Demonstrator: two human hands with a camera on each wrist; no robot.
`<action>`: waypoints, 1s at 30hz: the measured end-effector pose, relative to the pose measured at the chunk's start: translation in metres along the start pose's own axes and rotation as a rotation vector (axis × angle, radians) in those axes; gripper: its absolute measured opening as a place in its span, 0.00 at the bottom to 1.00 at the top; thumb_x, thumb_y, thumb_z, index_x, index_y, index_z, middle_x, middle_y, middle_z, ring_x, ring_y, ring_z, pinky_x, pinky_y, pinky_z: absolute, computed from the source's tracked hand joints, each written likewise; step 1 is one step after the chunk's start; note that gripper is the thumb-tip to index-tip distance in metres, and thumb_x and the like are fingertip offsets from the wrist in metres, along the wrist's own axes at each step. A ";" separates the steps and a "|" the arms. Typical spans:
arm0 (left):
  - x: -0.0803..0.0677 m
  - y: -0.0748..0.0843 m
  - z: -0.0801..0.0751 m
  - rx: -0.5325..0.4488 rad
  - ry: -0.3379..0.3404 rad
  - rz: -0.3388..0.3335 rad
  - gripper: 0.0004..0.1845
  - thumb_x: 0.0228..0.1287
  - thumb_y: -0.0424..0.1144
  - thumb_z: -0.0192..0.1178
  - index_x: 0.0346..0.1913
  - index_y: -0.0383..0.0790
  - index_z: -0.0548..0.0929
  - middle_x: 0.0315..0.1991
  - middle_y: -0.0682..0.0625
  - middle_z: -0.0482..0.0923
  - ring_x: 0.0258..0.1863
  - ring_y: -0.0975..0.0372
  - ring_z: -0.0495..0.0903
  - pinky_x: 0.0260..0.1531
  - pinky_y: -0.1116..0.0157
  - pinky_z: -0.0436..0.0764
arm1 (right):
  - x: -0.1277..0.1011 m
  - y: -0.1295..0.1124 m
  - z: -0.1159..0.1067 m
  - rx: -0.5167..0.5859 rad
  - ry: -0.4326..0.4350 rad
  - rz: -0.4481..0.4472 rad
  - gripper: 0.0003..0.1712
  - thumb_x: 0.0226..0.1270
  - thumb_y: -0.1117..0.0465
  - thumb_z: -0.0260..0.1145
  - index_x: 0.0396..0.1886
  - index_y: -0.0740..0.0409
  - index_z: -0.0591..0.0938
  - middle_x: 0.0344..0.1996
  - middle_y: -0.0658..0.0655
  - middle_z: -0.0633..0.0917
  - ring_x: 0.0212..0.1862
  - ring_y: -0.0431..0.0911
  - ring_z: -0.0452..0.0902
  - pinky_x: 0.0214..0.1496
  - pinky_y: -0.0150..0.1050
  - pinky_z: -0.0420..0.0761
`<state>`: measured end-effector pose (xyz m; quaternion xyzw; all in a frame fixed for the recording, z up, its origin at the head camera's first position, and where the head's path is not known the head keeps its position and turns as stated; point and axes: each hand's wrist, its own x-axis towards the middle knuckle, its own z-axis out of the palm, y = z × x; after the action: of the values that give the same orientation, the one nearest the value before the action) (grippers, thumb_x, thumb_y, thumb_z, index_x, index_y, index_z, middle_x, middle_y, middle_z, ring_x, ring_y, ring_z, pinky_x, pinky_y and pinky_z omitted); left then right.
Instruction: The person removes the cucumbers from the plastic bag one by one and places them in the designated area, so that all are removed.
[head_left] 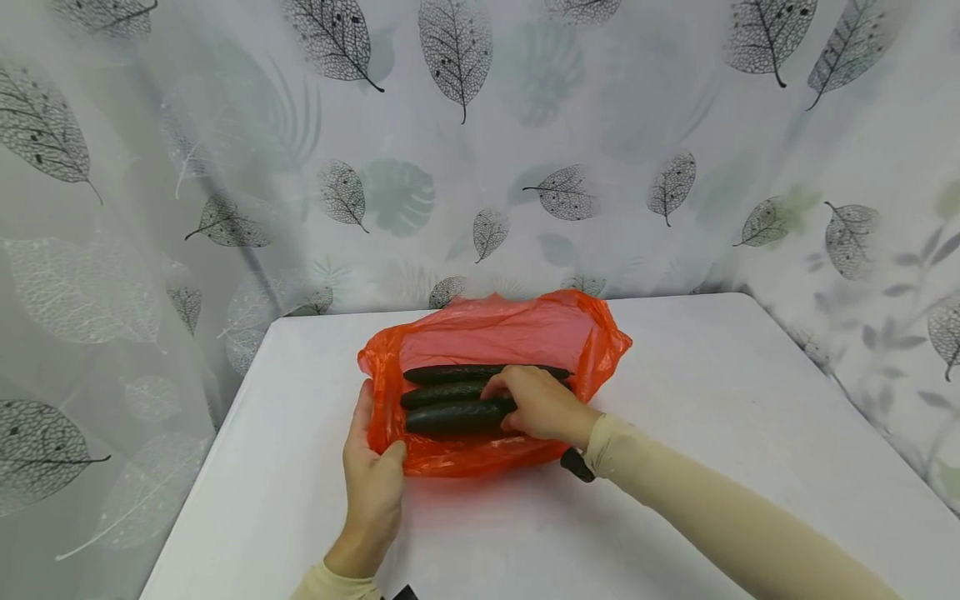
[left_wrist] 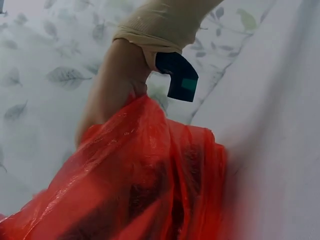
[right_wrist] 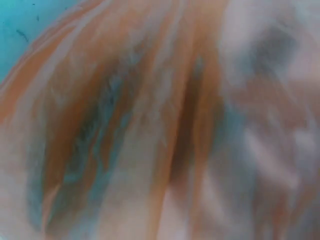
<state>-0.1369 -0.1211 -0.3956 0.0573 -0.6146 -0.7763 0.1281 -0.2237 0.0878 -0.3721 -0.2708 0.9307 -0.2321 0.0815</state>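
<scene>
Orange plastic bag (head_left: 495, 333), thin and translucent, lies mouth-open at the middle of your white counter (head_left: 712, 400). Contents: three dark green cucumbers (head_left: 450, 394), side by side, lengthwise across the opening. Your right hand (head_left: 536, 404) reaches into the mouth, fingers curled over the nearest cucumber's end. Your left hand (head_left: 372, 467) pinches the bag's near-left edge, thumb on top, apparently to keep the film spread. Backdrop: leaf-print curtain (head_left: 480, 150) hanging behind the counter. The right wrist view is too blurred to read.

You find no readable text, label, brand, number or sign in any view: none on the red bag (head_left: 495, 333), the table (head_left: 712, 375) or the leaf-print curtain (head_left: 525, 150).
</scene>
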 end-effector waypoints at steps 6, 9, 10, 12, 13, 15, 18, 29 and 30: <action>0.001 0.000 -0.002 -0.026 0.019 0.000 0.43 0.55 0.14 0.40 0.72 0.50 0.49 0.68 0.62 0.51 0.66 0.66 0.54 0.57 0.65 0.65 | -0.002 0.006 -0.009 0.115 0.039 -0.012 0.22 0.47 0.65 0.73 0.45 0.48 0.82 0.40 0.43 0.80 0.43 0.39 0.74 0.48 0.36 0.75; 0.002 -0.001 -0.003 -0.033 0.018 0.002 0.43 0.55 0.14 0.40 0.72 0.51 0.49 0.67 0.62 0.51 0.66 0.66 0.54 0.57 0.64 0.66 | -0.003 0.007 -0.014 0.181 0.059 -0.044 0.22 0.47 0.64 0.73 0.45 0.48 0.81 0.40 0.42 0.80 0.42 0.38 0.75 0.46 0.35 0.76; 0.002 -0.001 -0.004 -0.036 0.016 0.003 0.43 0.55 0.14 0.40 0.72 0.51 0.49 0.67 0.62 0.52 0.66 0.66 0.54 0.57 0.64 0.66 | -0.003 0.007 -0.016 0.203 0.063 -0.060 0.22 0.47 0.64 0.73 0.45 0.48 0.81 0.40 0.42 0.80 0.42 0.38 0.75 0.47 0.35 0.76; 0.003 -0.002 -0.004 -0.038 0.017 0.005 0.43 0.55 0.14 0.40 0.72 0.50 0.49 0.67 0.62 0.52 0.65 0.66 0.54 0.57 0.65 0.67 | -0.003 0.006 -0.022 0.273 0.062 -0.083 0.23 0.47 0.65 0.73 0.46 0.49 0.81 0.41 0.42 0.80 0.44 0.38 0.75 0.48 0.37 0.76; 0.003 -0.002 -0.004 -0.042 0.019 0.006 0.43 0.55 0.14 0.40 0.72 0.50 0.49 0.67 0.62 0.52 0.65 0.66 0.54 0.57 0.64 0.66 | -0.003 0.006 -0.025 0.318 0.059 -0.100 0.23 0.48 0.65 0.73 0.47 0.50 0.81 0.41 0.43 0.80 0.45 0.39 0.75 0.49 0.39 0.76; 0.003 -0.003 -0.004 -0.046 0.019 0.006 0.43 0.55 0.14 0.40 0.72 0.49 0.49 0.67 0.61 0.52 0.65 0.66 0.55 0.57 0.64 0.66 | -0.003 0.004 -0.034 0.385 0.062 -0.122 0.23 0.48 0.65 0.73 0.47 0.50 0.81 0.42 0.44 0.80 0.46 0.40 0.75 0.50 0.40 0.76; 0.003 -0.004 -0.004 -0.049 0.017 0.001 0.43 0.55 0.14 0.39 0.72 0.50 0.50 0.67 0.62 0.53 0.65 0.66 0.55 0.57 0.65 0.67 | -0.006 -0.003 -0.052 0.473 0.070 -0.141 0.22 0.49 0.66 0.72 0.47 0.52 0.80 0.42 0.47 0.81 0.47 0.42 0.74 0.52 0.40 0.75; 0.003 -0.009 -0.002 -0.049 0.007 0.020 0.41 0.54 0.14 0.37 0.71 0.48 0.53 0.66 0.59 0.58 0.64 0.63 0.59 0.59 0.62 0.64 | -0.018 -0.003 -0.105 0.902 0.130 -0.211 0.24 0.55 0.68 0.67 0.53 0.61 0.76 0.47 0.63 0.79 0.51 0.55 0.73 0.51 0.45 0.76; 0.003 -0.009 -0.002 -0.048 0.005 0.017 0.41 0.54 0.14 0.37 0.71 0.48 0.53 0.66 0.59 0.57 0.64 0.63 0.59 0.59 0.63 0.64 | -0.019 -0.003 -0.109 0.933 0.144 -0.212 0.24 0.55 0.68 0.67 0.54 0.61 0.75 0.48 0.63 0.78 0.51 0.56 0.73 0.52 0.46 0.75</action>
<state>-0.1406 -0.1215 -0.4044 0.0510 -0.5958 -0.7896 0.1376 -0.2362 0.1379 -0.2743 -0.2818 0.6980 -0.6497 0.1055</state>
